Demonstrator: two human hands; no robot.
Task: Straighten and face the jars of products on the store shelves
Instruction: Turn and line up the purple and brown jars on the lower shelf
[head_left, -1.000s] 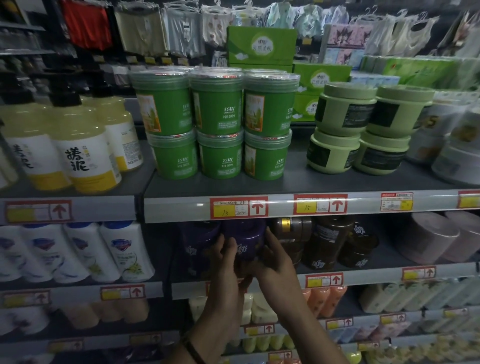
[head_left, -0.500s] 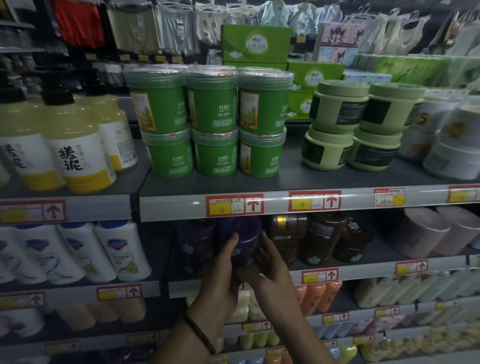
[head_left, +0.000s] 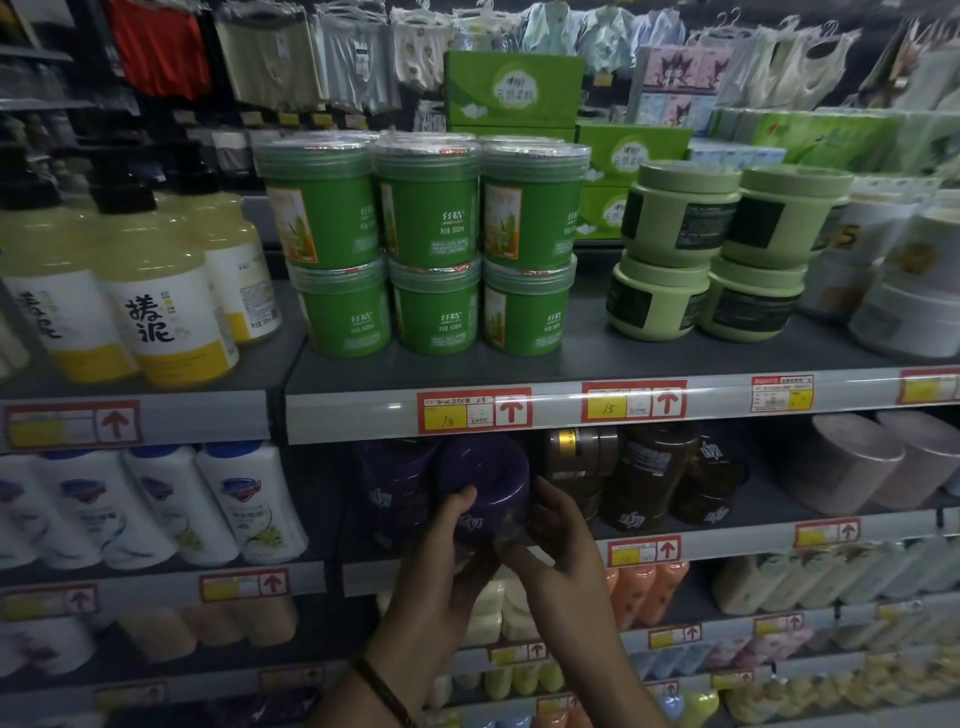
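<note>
you hold the purple jar (head_left: 485, 488) in both hands at the front edge of the shelf (head_left: 737, 543), near its left end. your left hand (head_left: 447, 551) wraps round the jar's left side, with the thumb lying across the front of it. your right hand (head_left: 561, 545) cups the jar's right side, with the fingers bent against it. i cannot tell if the jar sits on the shelf or is lifted a little off it.

a second purple jar (head_left: 395, 493) stands just beside it on the left, deeper in the dark. on the right stand the brown jars (head_left: 649, 478), close together, with a gold-topped one behind them. far along the shelf, toward its right end, lie the pink tubs (head_left: 852, 467).

a red and yellow price tag (head_left: 474, 410) hangs right above the purple jar, on the front edge of the top shelf (head_left: 597, 353). on that top shelf the green jars (head_left: 431, 249) stand in three stacks of two, set back from the front edge. the pale green jars (head_left: 675, 249) stand in stacks to their right. the yellow bottles (head_left: 156, 291) stand to their left, on the next shelf part.

the white bottles (head_left: 249, 504) stand left of your hands. a dark band (head_left: 384, 691) goes round your left wrist.
</note>
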